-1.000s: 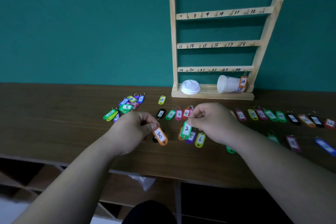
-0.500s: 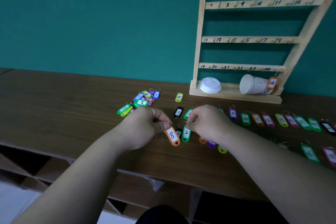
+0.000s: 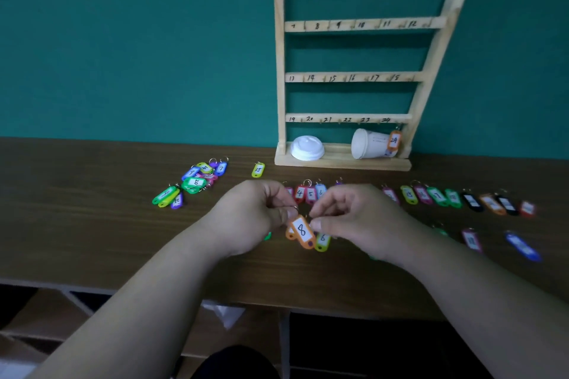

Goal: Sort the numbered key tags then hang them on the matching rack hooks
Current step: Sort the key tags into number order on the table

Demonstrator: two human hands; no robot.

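My left hand (image 3: 252,215) pinches the metal ring of an orange key tag marked 8 (image 3: 301,231), held just above the brown table (image 3: 92,240). My right hand (image 3: 357,218) has curled fingers, and its thumb and forefinger meet at the tag's upper right edge beside the ring. A yellow-green tag marked 6 (image 3: 322,242) lies under them. Behind the hands lie tags 4 (image 3: 300,193), 5 (image 3: 310,194) and 6 (image 3: 320,191). The wooden rack (image 3: 279,71) with numbered hooks stands at the back, with an orange tag 24 (image 3: 393,140) hanging at its lower right.
A loose pile of tags (image 3: 197,182) lies at the left, with a yellow tag 15 (image 3: 258,170) apart from it. A row of several tags (image 3: 437,196) runs to the right, and others (image 3: 471,239) lie nearer. On the rack's base are a tipped paper cup (image 3: 368,148) and a white lid (image 3: 307,148).
The green tag 2 that my right hand held is no longer in it. My right hand has moved over to the orange tag 8 in my left hand. The view shifted.
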